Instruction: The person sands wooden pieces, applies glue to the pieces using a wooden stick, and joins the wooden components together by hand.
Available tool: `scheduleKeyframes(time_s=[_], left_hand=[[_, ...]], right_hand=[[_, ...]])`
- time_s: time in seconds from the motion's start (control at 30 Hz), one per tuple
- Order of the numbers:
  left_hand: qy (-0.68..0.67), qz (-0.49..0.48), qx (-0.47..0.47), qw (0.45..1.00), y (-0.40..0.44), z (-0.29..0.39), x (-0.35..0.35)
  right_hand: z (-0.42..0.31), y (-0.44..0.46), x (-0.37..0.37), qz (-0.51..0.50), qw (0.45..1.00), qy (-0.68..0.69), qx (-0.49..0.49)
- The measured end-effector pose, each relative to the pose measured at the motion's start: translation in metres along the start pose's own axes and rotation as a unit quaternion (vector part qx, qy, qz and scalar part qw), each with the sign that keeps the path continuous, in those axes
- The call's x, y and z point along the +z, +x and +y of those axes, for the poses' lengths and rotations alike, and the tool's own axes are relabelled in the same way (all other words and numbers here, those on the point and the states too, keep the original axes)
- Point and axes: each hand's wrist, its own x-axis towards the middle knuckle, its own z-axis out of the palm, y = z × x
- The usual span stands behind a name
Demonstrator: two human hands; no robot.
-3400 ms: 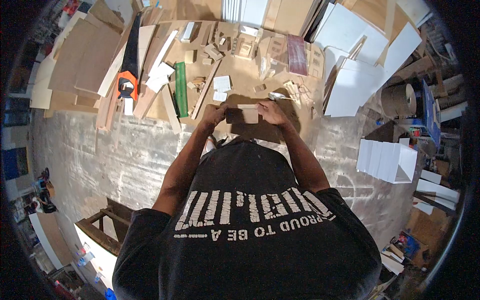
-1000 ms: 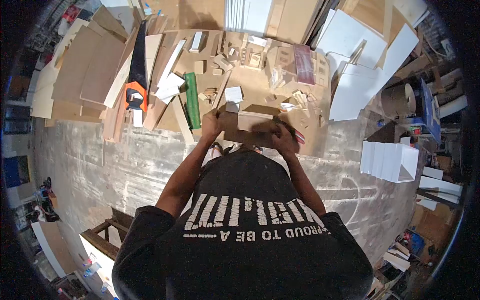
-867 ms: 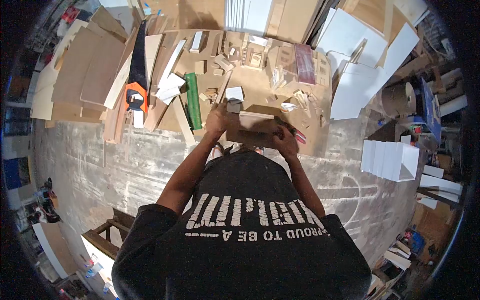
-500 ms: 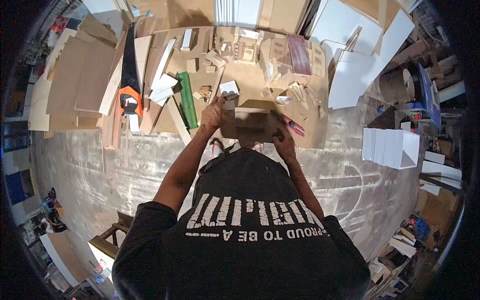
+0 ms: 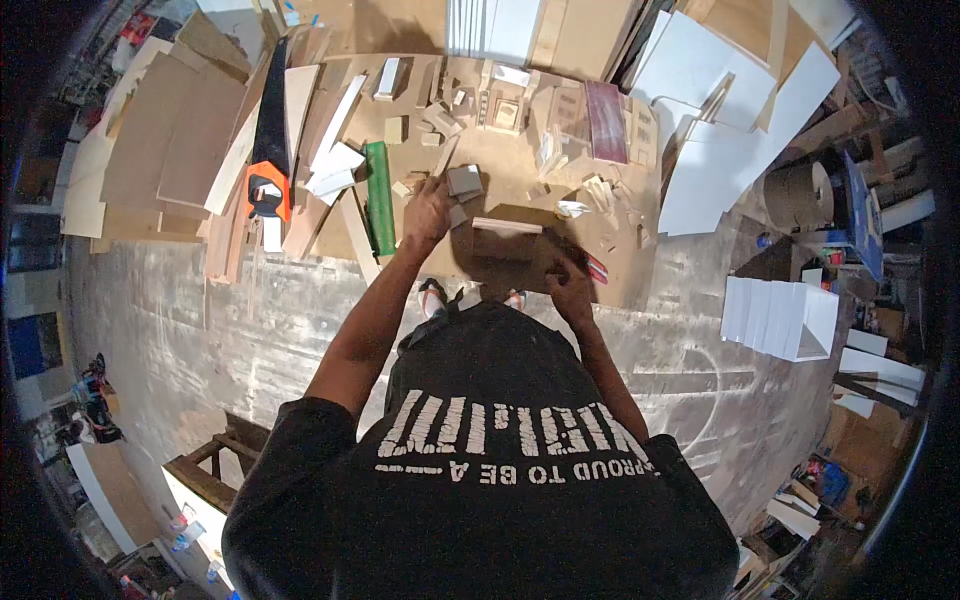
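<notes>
My left hand (image 5: pixel 428 212) reaches over the tabletop, fingers extended, beside a small square block (image 5: pixel 464 182). A smaller light piece (image 5: pixel 457 217) lies by its thumb; whether they touch is hard to tell. In shadow at the near edge, my right hand (image 5: pixel 571 288) has its fingers apart, with nothing visible in them. Between the hands is a wooden strip (image 5: pixel 507 227) with a pale upper edge. A red tool (image 5: pixel 597 268), partly hidden, lies just beyond my right hand.
A handsaw (image 5: pixel 268 185) with an orange handle lies across boards at the left. Near it is a green strip (image 5: pixel 378 200). Small wooden offcuts (image 5: pixel 598 195) and a carved wooden piece (image 5: pixel 503 112) sit farther back. White panels (image 5: pixel 710 165) lean at the right.
My left hand has moved a little away from me, its fingers straighter, now covering small wood scraps. My right hand stays nearly in place. The view has shifted slightly.
</notes>
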Motion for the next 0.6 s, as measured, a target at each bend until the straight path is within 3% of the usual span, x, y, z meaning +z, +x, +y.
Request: scheduleKeyframes(time_s=[0.07,0.13,0.17,0.27,0.4,0.43,0.6], left_hand=[[0.020,-0.042,-0.010,0.999,0.015,0.007,-0.003],[0.065,-0.066,0.032,0.995,0.032,-0.009,0.019],[0.109,-0.096,0.098,0.985,0.039,-0.033,0.047],[0.028,-0.139,0.034,0.989,0.054,-0.011,0.014],[-0.095,-0.060,0.012,0.994,0.045,-0.010,-0.009],[-0.092,-0.018,0.050,0.994,0.039,-0.021,-0.005],[-0.250,0.016,-0.073,0.965,-0.030,-0.006,-0.043]], right_hand=[[0.014,0.002,-0.001,0.008,1.000,-0.019,-0.014],[0.020,-0.003,-0.002,0.019,1.000,0.011,-0.008],[0.017,-0.009,-0.006,0.025,0.999,0.048,0.002],[0.017,-0.026,-0.017,0.038,0.997,0.051,0.031],[0.038,-0.037,-0.017,0.056,0.995,0.078,0.041],[0.040,-0.039,-0.020,0.049,0.996,0.072,0.035],[0.043,-0.031,-0.030,0.030,0.998,0.042,0.030]])
